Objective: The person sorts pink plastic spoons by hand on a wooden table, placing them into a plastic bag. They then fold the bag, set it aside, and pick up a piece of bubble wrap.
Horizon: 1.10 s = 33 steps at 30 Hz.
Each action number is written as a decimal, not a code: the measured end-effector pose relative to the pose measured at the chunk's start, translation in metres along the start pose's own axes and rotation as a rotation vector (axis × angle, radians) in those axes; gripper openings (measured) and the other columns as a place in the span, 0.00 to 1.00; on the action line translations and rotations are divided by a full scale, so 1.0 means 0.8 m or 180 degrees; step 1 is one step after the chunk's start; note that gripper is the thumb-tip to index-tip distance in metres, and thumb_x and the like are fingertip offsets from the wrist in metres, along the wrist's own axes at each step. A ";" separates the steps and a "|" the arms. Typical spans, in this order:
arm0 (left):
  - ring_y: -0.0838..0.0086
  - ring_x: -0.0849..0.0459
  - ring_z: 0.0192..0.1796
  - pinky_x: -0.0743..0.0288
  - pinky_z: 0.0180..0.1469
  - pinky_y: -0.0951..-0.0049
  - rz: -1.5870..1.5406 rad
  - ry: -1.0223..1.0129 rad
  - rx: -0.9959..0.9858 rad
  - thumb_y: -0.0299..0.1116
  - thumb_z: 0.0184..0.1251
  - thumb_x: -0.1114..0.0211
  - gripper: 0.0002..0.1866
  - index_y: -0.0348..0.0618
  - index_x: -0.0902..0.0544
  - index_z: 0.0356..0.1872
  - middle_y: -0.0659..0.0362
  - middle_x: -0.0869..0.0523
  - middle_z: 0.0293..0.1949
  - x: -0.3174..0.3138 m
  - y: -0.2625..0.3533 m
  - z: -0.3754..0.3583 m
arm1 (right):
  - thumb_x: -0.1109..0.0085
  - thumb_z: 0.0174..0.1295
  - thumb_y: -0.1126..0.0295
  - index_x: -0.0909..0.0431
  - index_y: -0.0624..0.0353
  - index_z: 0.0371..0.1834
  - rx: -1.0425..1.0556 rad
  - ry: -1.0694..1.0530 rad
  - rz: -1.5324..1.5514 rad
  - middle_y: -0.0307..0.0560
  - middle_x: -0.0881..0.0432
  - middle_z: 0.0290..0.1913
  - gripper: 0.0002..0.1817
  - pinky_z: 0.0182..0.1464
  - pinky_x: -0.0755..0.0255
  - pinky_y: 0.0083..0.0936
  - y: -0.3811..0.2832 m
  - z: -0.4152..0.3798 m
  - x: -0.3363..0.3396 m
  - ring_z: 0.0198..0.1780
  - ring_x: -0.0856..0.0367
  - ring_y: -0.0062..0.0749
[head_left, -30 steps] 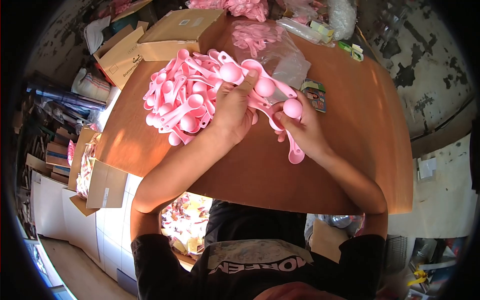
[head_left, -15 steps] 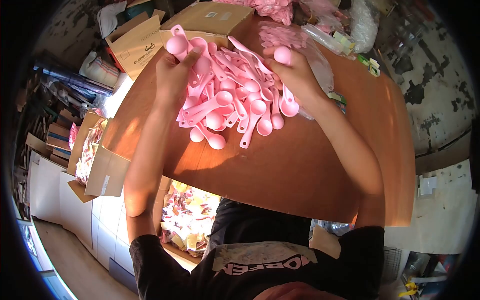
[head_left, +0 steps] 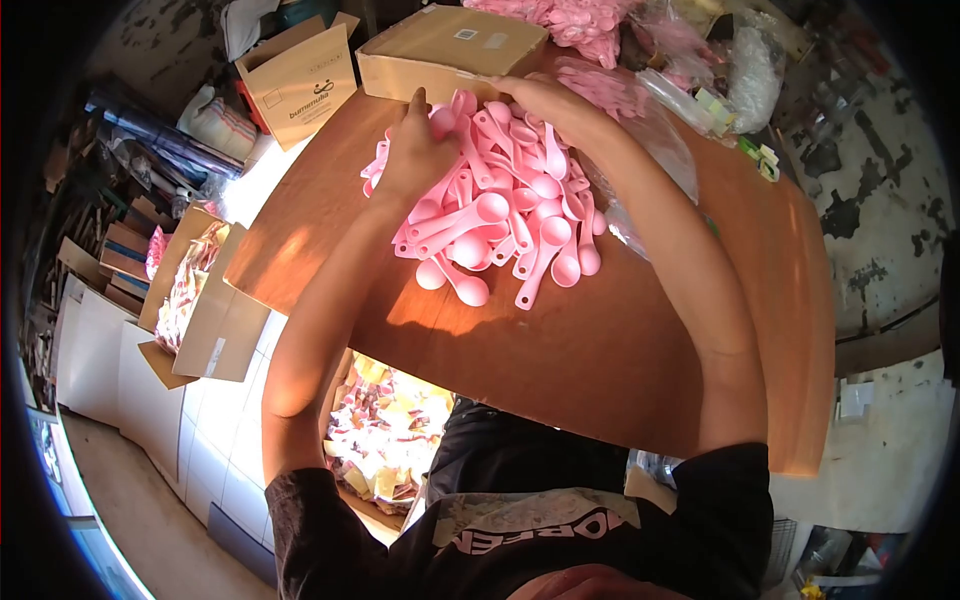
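Observation:
A heap of pink plastic measuring scoops (head_left: 505,225) lies on the brown wooden table (head_left: 620,340). My left hand (head_left: 412,155) rests on the heap's far left side, its fingers closed around a pink scoop (head_left: 441,122) with the thumb raised. My right hand (head_left: 532,93) reaches over the heap's far edge, next to the cardboard box (head_left: 450,50). Its fingers curl down among the scoops and are hidden from me.
A clear plastic bag (head_left: 665,150) lies right of the heap under my right arm. More bagged pink scoops (head_left: 580,20) sit at the back. Open cartons (head_left: 295,80) stand at the far left. Off the table's left edge, boxes (head_left: 215,320) stand on the floor.
Both hands moved toward the far middle of the heap. The left hand came down and rightward with its scoop. The right hand shifted left toward the cardboard box.

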<state>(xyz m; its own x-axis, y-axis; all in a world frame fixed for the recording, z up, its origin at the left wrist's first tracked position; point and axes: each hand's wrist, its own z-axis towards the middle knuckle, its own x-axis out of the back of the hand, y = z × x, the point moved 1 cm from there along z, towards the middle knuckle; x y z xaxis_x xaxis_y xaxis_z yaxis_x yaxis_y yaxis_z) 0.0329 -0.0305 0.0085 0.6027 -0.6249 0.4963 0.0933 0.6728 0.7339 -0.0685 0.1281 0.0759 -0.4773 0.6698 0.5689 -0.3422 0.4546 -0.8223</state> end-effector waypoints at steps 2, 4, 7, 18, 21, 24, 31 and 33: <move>0.46 0.28 0.64 0.33 0.65 0.58 0.0582 0.0278 -0.0213 0.36 0.58 0.33 0.41 0.27 0.40 0.69 0.34 0.30 0.61 0.000 0.015 -0.012 | 0.47 0.65 0.57 0.24 0.66 0.50 -0.0051 0.0190 0.0265 0.51 0.22 0.44 0.21 0.42 0.28 0.28 0.025 0.021 0.016 0.41 0.23 0.31; 0.44 0.33 0.67 0.37 0.69 0.57 0.1159 0.0579 -0.0413 0.35 0.58 0.33 0.42 0.26 0.43 0.70 0.33 0.34 0.63 0.006 0.043 -0.030 | 0.56 0.67 0.70 0.26 0.67 0.58 0.0040 0.0562 0.0527 0.51 0.21 0.47 0.20 0.51 0.25 0.32 0.003 -0.034 0.016 0.45 0.21 0.34; 0.46 0.38 0.71 0.43 0.72 0.57 -0.0459 0.0015 -0.1219 0.34 0.59 0.31 0.44 0.24 0.47 0.71 0.34 0.36 0.66 0.007 0.094 -0.067 | 0.60 0.69 0.78 0.26 0.70 0.58 0.1152 0.0742 0.1593 0.52 0.20 0.51 0.17 0.59 0.27 0.28 -0.002 -0.098 0.005 0.52 0.20 0.33; 0.81 0.20 0.33 0.25 0.38 0.78 -0.2142 -0.1872 0.0107 0.18 0.68 0.41 0.27 0.39 0.31 0.69 0.59 0.17 0.34 0.026 0.107 -0.216 | 0.52 0.67 0.79 0.27 0.68 0.57 0.1293 0.0848 -0.1199 0.61 0.19 0.52 0.16 0.60 0.29 0.34 0.074 -0.250 0.051 0.55 0.20 0.51; 0.84 0.25 0.32 0.28 0.36 0.81 -0.1989 -0.2101 0.0383 0.19 0.68 0.41 0.28 0.40 0.32 0.69 0.61 0.18 0.32 0.029 0.095 -0.231 | 0.51 0.57 0.84 0.28 0.73 0.58 0.1587 0.1223 -0.2880 0.68 0.23 0.55 0.22 0.64 0.33 0.43 0.144 -0.185 0.068 0.58 0.24 0.60; 0.81 0.20 0.38 0.26 0.40 0.80 -0.1956 -0.2289 0.0663 0.20 0.70 0.41 0.28 0.39 0.35 0.71 0.61 0.19 0.37 0.026 0.090 -0.232 | 0.45 0.56 0.75 0.35 0.75 0.64 -0.0053 -0.0030 -0.2793 0.73 0.31 0.63 0.30 0.69 0.38 0.44 0.171 -0.085 0.082 0.66 0.32 0.64; 0.83 0.23 0.33 0.27 0.38 0.81 -0.1982 -0.2117 0.0654 0.21 0.69 0.40 0.27 0.37 0.33 0.69 0.61 0.18 0.33 0.020 0.077 -0.239 | 0.31 0.48 0.42 0.45 0.56 0.75 0.0391 0.1369 -0.1994 0.64 0.33 0.69 0.54 0.69 0.37 0.40 0.257 0.122 0.088 0.69 0.32 0.52; 0.83 0.25 0.28 0.27 0.35 0.79 -0.2005 -0.1996 0.0644 0.22 0.68 0.38 0.28 0.36 0.32 0.69 0.59 0.18 0.30 0.021 0.078 -0.238 | 0.29 0.46 0.41 0.43 0.55 0.75 0.0532 0.0868 -0.2561 0.61 0.32 0.69 0.55 0.69 0.37 0.40 0.190 0.096 0.107 0.68 0.31 0.51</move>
<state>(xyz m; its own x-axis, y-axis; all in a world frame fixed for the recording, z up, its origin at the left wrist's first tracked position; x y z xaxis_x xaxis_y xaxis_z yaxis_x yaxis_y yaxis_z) 0.1997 0.0767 -0.0255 -0.0596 -0.9938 0.0939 0.0827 0.0889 0.9926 -0.2238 0.2094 0.0005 0.1645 0.3086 0.9368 -0.6173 0.7730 -0.1462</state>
